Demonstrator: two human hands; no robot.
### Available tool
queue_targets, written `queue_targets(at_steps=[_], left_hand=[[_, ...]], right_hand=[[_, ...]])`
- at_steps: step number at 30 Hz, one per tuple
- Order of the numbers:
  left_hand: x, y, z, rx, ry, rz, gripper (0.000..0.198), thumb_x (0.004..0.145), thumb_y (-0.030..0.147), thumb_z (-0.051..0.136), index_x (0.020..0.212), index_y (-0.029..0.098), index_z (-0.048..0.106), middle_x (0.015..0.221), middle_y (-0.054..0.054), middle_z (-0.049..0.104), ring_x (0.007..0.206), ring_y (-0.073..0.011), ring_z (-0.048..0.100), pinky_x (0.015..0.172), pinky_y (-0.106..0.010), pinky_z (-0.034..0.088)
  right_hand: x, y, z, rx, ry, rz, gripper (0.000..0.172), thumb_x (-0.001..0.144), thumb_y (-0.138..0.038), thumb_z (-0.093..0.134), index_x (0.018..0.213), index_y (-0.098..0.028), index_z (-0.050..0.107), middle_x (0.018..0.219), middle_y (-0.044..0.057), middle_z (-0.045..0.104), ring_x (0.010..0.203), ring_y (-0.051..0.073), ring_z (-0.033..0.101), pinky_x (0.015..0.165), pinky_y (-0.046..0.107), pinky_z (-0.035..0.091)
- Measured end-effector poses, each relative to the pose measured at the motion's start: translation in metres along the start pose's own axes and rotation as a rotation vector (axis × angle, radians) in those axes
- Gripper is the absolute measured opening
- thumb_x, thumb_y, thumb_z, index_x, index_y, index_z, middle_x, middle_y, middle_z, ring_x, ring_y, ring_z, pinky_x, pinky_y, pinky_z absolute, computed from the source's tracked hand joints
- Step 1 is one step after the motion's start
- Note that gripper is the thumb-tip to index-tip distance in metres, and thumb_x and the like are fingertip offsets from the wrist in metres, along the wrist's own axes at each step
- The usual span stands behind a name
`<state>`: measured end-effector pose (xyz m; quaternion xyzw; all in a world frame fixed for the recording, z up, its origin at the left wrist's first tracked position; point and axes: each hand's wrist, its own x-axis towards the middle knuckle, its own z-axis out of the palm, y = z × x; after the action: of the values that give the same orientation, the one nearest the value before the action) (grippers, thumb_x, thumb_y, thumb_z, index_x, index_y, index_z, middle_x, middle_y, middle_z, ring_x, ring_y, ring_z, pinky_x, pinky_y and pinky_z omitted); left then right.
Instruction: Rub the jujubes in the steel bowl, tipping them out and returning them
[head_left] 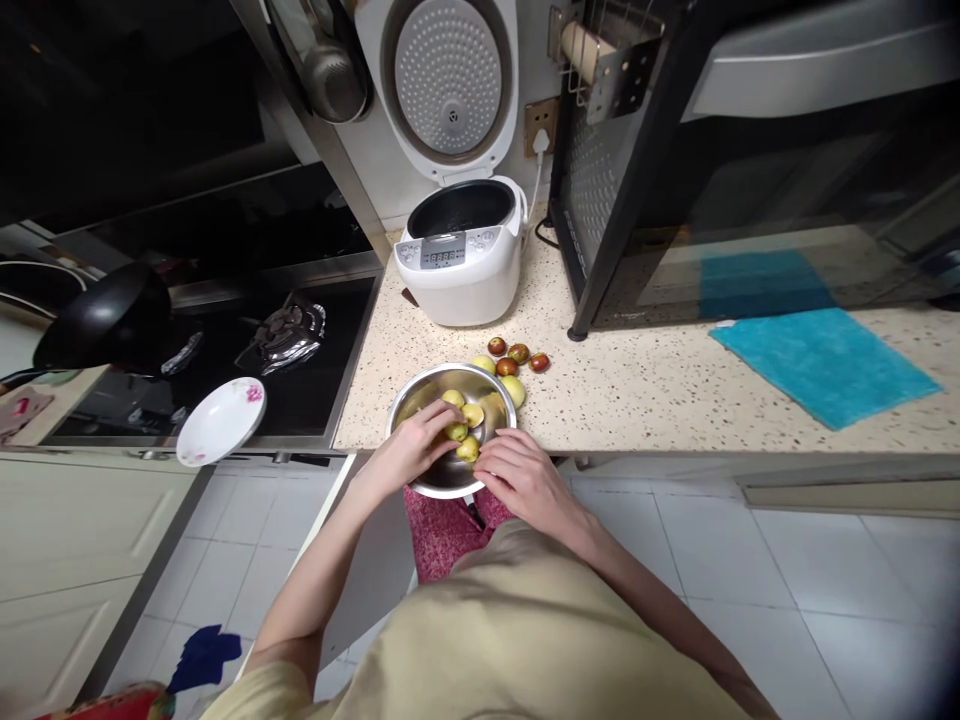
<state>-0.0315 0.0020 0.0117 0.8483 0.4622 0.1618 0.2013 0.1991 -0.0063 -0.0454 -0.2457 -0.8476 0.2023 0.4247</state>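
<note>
A shiny metal bowl [401, 395] sits at the counter's front edge with several yellow-green round fruits [473, 414] inside. My left hand [420, 440] reaches over the bowl's left side, its fingers closed around a yellow-green fruit [456, 431]. Across the right rim lies my right hand [529, 480], with bent fingers over the inside of the bowl, close to another yellow-green fruit [469, 449]; its thumb is partly hidden. Just behind the bowl are several reddish-brown jujubes [538, 362] and two pale green fruits [512, 391].
Behind the bowl stands a white rice cooker [472, 285], lid raised. To the right are a black oven-like appliance [660, 280] and a blue cloth [832, 370]. On the left, a white plate [221, 420] overhangs the gas stove's [289, 335] front edge, near a black wok [105, 320].
</note>
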Motion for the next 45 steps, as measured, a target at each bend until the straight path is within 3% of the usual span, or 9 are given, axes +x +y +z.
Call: queue_targets(at_steps=[8,18,31,38,42,45], left_hand=[[-0.006,-0.001,0.004,0.096,0.002,-0.093,0.020,0.103,0.024,0.058,0.123,0.023,0.058,0.124,-0.008,0.068,0.110,-0.0254,0.073,0.097,-0.040,0.060],[-0.006,-0.004,0.011,0.309,-0.008,-0.054,0.016,0.099,0.017,0.061,0.115,0.021,0.061,0.122,-0.008,0.072,0.109,-0.0268,0.072,0.093,-0.041,0.060],[-0.005,0.010,-0.008,0.321,0.023,-0.031,0.017,0.103,0.024,0.059,0.119,0.020,0.062,0.122,-0.009,0.072,0.109,-0.0252,0.072,0.092,-0.039,0.059],[0.026,0.005,-0.028,0.247,0.097,0.012,0.024,0.105,0.024,0.053,0.127,0.020,0.062,0.126,-0.010,0.070,0.114,-0.0246,0.071,0.099,-0.041,0.059],[0.063,-0.001,-0.034,0.208,0.097,0.135,0.026,0.105,0.020,0.052,0.128,0.020,0.064,0.126,-0.010,0.069,0.114,-0.0231,0.070,0.099,-0.042,0.060],[0.097,-0.001,-0.029,0.198,0.046,0.273,0.029,0.106,0.018,0.051,0.131,0.018,0.063,0.133,-0.012,0.068,0.121,-0.0228,0.068,0.103,-0.042,0.059]], right_hand=[[0.000,-0.001,0.000,-0.001,-0.016,0.023,0.023,0.104,-0.018,0.056,0.090,-0.020,0.073,0.090,0.003,0.077,0.087,0.017,0.070,0.103,0.044,0.054],[-0.001,0.001,0.002,-0.001,0.003,0.000,0.022,0.104,-0.019,0.055,0.089,-0.019,0.071,0.090,0.004,0.077,0.086,0.017,0.070,0.104,0.045,0.053],[-0.001,0.001,0.001,0.001,-0.013,0.008,0.022,0.104,-0.018,0.056,0.089,-0.019,0.072,0.090,0.004,0.077,0.088,0.017,0.070,0.104,0.045,0.053],[-0.003,-0.001,-0.001,-0.011,0.015,-0.024,0.021,0.104,-0.019,0.057,0.089,-0.018,0.071,0.089,0.004,0.076,0.086,0.017,0.071,0.105,0.044,0.053],[-0.003,-0.001,-0.002,-0.024,0.028,-0.038,0.020,0.104,-0.018,0.057,0.089,-0.019,0.071,0.088,0.003,0.077,0.087,0.017,0.071,0.107,0.043,0.052],[-0.002,-0.002,-0.001,-0.028,0.044,-0.051,0.021,0.104,-0.018,0.057,0.088,-0.018,0.071,0.088,0.004,0.077,0.085,0.018,0.071,0.106,0.043,0.053]])
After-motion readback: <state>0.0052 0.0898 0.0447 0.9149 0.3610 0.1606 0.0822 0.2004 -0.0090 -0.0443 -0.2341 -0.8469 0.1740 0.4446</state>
